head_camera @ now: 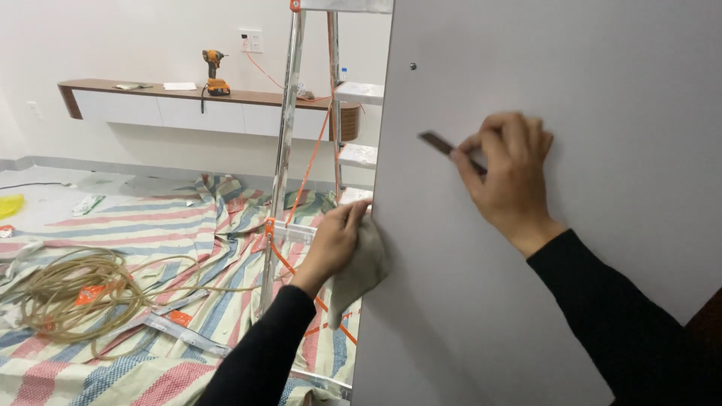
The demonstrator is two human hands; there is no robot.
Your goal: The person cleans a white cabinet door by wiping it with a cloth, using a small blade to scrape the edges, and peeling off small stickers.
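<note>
- The right hand (pixel 508 169), upper right of centre, pinches a thin dark flat scraper blade (pixel 444 147) between thumb and fingers, its tip laid against the large pale grey upright panel (pixel 587 90) filling the right half of the frame.
- The left hand (pixel 335 239), at centre, grips the panel's left edge with a crumpled grey-beige cloth (pixel 362 271) clutched in its closed fingers.
- Behind, a silver aluminium stepladder with orange straps (pixel 289 135) stands on a red, blue and cream striped tarpaulin (pixel 150 233).
- A coil of tan hose (pixel 68 289) lies lower left.
- A yellow cordless drill (pixel 214 71) sits on the brown-topped white wall shelf (pixel 165 101), upper left.
</note>
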